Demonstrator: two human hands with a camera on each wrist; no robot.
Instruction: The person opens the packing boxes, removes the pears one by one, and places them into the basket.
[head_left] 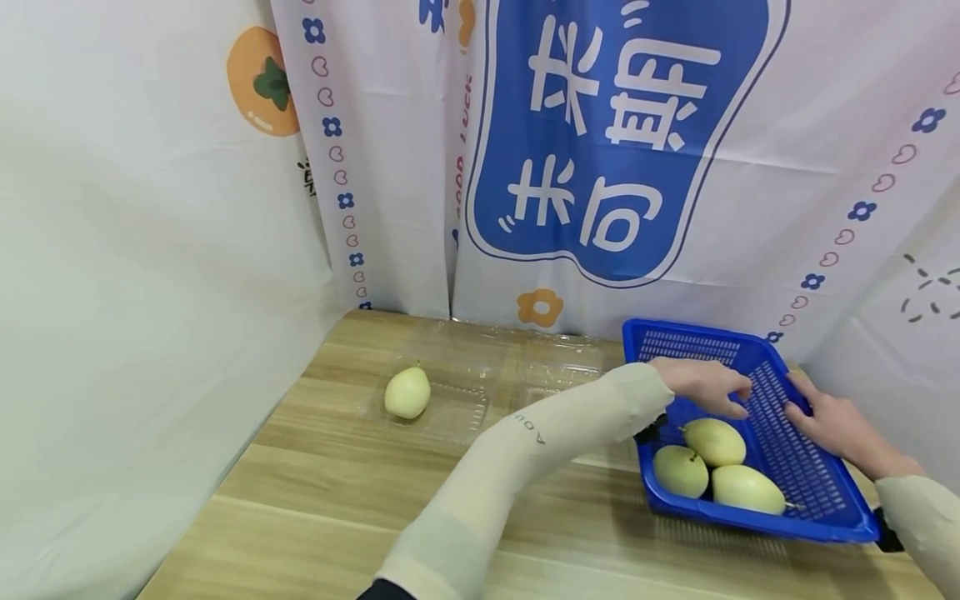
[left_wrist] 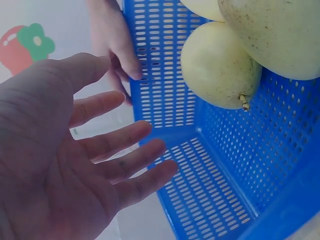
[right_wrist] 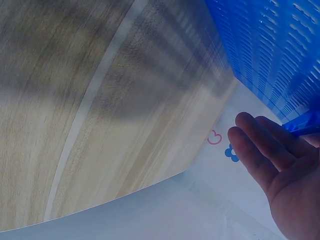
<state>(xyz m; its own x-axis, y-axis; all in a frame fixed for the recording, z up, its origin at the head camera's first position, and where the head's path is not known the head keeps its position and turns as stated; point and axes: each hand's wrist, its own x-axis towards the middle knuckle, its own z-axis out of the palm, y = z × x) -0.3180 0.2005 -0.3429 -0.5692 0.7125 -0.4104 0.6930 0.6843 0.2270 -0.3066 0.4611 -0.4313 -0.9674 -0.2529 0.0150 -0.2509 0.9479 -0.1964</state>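
My left hand (head_left: 708, 386) is over the blue plastic basket (head_left: 757, 527), above several pears. In the left wrist view its fingers (left_wrist: 135, 160) are spread and nothing lies in the palm. On the basket's right side, my right hand (head_left: 843, 425) holds the rim, with fingers along the outside in the right wrist view. Inside the basket lie a pear (head_left: 715, 442) at the back, another pear (head_left: 680, 472) at the left and a third pear (head_left: 747, 489) near the front wall. A single pear (head_left: 407, 392) sits in a clear plastic container (head_left: 457, 408) on the left.
Another clear container (head_left: 558, 358) stands beside the first, partly hidden behind my left arm. All rest on a wood-grain table (head_left: 315, 492). A printed curtain (head_left: 405, 167) hangs behind, and white cloth (head_left: 150, 292) borders the left side.
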